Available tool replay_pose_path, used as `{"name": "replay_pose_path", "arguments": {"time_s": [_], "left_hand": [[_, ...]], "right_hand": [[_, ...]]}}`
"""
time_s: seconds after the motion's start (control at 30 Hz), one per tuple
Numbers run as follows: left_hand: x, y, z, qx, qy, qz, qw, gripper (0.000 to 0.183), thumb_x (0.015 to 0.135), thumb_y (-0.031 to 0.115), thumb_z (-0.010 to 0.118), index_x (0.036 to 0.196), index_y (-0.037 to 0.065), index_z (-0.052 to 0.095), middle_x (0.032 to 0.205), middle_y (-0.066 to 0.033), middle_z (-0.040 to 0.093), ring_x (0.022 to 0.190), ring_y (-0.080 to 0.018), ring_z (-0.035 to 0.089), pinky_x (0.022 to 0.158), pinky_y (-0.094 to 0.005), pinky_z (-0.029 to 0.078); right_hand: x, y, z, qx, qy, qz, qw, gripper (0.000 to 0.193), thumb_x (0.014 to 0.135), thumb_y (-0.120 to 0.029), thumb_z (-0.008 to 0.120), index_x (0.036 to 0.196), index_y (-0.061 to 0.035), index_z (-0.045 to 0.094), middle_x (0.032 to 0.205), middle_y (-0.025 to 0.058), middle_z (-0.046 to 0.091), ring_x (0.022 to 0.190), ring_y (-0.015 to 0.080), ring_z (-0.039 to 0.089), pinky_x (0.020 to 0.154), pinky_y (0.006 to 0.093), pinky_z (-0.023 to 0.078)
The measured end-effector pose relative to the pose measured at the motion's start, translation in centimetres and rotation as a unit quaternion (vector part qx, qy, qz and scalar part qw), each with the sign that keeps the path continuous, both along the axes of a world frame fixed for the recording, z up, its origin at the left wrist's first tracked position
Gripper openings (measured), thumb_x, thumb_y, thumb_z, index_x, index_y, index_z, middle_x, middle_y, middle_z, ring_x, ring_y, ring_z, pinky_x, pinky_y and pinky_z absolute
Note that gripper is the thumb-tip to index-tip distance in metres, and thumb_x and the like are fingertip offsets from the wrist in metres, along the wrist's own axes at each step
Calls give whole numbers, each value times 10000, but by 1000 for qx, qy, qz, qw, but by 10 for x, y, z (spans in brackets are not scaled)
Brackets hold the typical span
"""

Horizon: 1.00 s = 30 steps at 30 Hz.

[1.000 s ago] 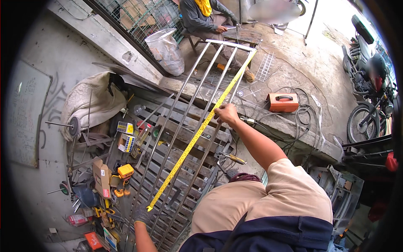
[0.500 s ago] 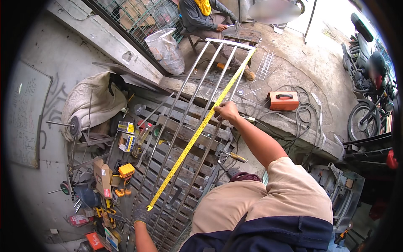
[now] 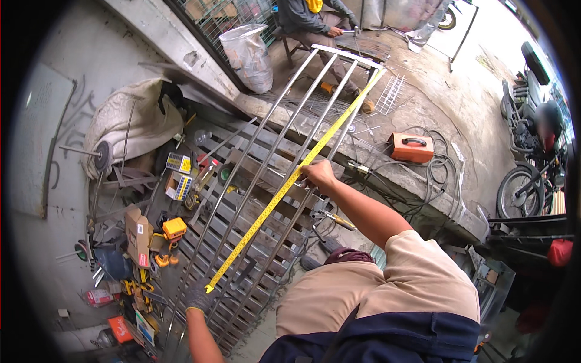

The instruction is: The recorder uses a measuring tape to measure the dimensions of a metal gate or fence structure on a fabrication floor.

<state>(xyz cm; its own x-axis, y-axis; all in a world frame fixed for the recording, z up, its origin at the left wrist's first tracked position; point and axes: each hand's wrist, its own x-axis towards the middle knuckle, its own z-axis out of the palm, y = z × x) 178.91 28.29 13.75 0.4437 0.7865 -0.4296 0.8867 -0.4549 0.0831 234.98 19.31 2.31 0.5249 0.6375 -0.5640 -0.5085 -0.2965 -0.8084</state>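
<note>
Yellow tape [image 3: 260, 225] is stretched from near left to far right along barred frame [image 3: 347, 55], far end indistinct; fingers of left hand [image 3: 197, 297] and right hand [image 3: 321, 175] part-hidden, closure cannot be told.

Daylight floods in from the upper right, bleaching the far ground [image 3: 478, 30] almost to white. The concrete floor [image 3: 417, 103] stays bright, while the wall [image 3: 69, 272] sits in flat grey light and the lower right corner sinks into gloom. A small glare marks the whiteboard [image 3: 42, 145], whose writing is too soft to read. The crossbar [image 3: 347, 55] gleams; the yellow tape [image 3: 257, 228] looks fairly sharp. A smudged patch blurs part of the motorbike [image 3: 523, 187]. Fisheye distortion bends edges toward the black rim.
</note>
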Motion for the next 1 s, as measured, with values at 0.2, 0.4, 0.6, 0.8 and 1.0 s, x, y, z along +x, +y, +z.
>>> {"name": "replay_pose_path", "arguments": {"time_s": [0.2,0.4,0.6,0.8,1.0], "left_hand": [[0,-5,16,5,10,-12,1000,436,732,395,842,1035,108,717,1031,-171,717,984,-388,675,884,-471,536],[-51,7,13,14,46,-14,999,451,780,420,763,1142,162,688,1032,-184,715,930,-413,679,806,-502,544],[-148,-3,11,64,39,-5,997,232,802,275,715,1006,163,726,1012,-141,727,945,-368,698,811,-496,550],[-265,-27,4,111,54,-23,992,322,806,205,662,1127,193,685,1007,-129,727,944,-350,700,802,-493,548],[-370,-57,-30,252,79,-19,964,341,866,152,616,1192,108,706,1071,-151,741,1079,-342,685,1049,-656,331]], "right_hand": [[-99,12,10,-26,29,67,997,149,870,-48,718,882,100,702,744,141,708,489,197,664,384,301,450],[-213,26,-3,48,45,101,993,220,942,-134,716,890,73,663,785,149,696,524,200,667,425,302,454],[-316,26,-15,51,57,82,994,321,966,-264,719,995,45,635,832,145,705,547,213,678,445,290,479],[-404,15,-35,78,40,75,993,349,957,-327,725,1061,-3,649,928,108,708,649,224,700,504,288,499],[-496,16,-58,96,16,75,992,341,964,-326,704,1074,-10,643,946,112,692,721,259,715,527,284,486]]}}
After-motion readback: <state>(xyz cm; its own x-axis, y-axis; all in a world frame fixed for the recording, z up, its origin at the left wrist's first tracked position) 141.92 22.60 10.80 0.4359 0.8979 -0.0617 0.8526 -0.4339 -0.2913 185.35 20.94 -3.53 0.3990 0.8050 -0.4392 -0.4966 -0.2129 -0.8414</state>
